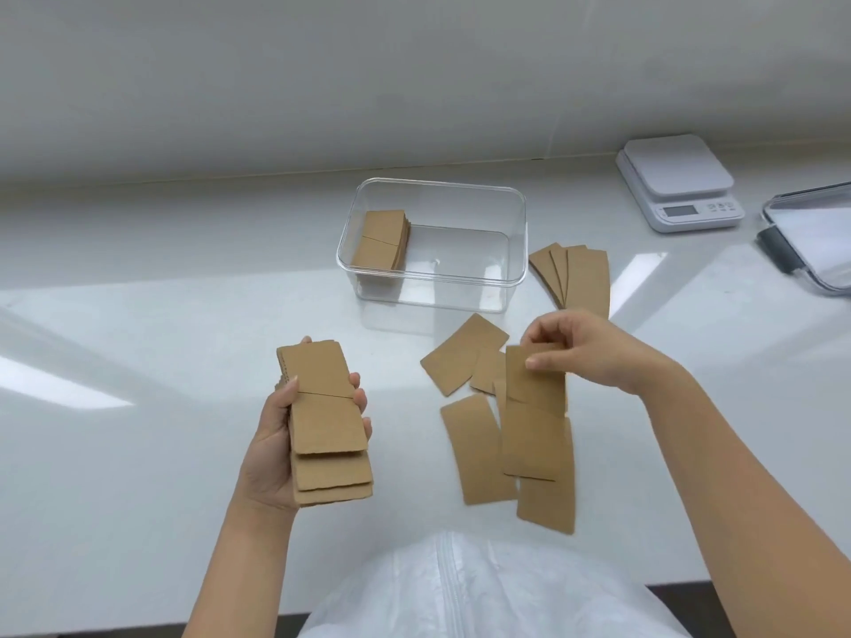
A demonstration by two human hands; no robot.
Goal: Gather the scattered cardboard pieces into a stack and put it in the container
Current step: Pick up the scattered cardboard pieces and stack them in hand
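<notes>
My left hand [271,448] grips a stack of brown cardboard pieces [324,421] above the white counter. My right hand [585,347] pinches the top edge of a single cardboard piece [534,421], lifted over several loose pieces [474,453] that lie scattered on the counter. A fanned group of pieces [575,278] rests to the right of the clear plastic container [515,241]. Inside the container, at its left end, leans another stack of cardboard [380,239].
A white kitchen scale [677,181] stands at the back right. A clear lid with a dark latch [810,241] lies at the right edge. The wall runs behind the container. The counter's front edge is near my body.
</notes>
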